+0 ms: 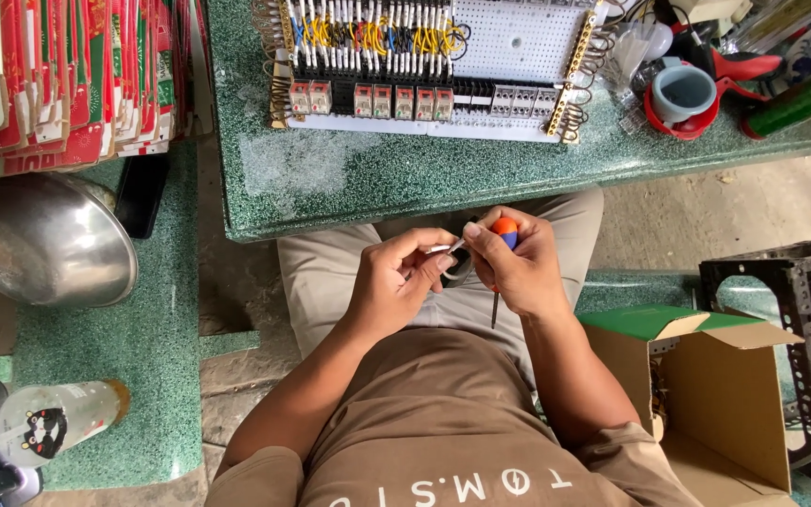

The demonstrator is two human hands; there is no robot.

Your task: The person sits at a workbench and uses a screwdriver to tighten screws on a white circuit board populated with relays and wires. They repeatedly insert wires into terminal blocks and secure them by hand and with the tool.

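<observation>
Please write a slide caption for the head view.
Left hand pinches a small part beside right hand holding a screwdriver.

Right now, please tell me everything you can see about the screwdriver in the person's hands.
The screwdriver has a rounded orange handle with a blue band and a thin dark metal shaft. It points straight down over the person's lap, handle up. The right hand wraps around it, so most of the handle is hidden; the shaft sticks out below the palm. The left hand does not touch it and pinches a small pale piece beside it. It stays below the green table edge.
</observation>
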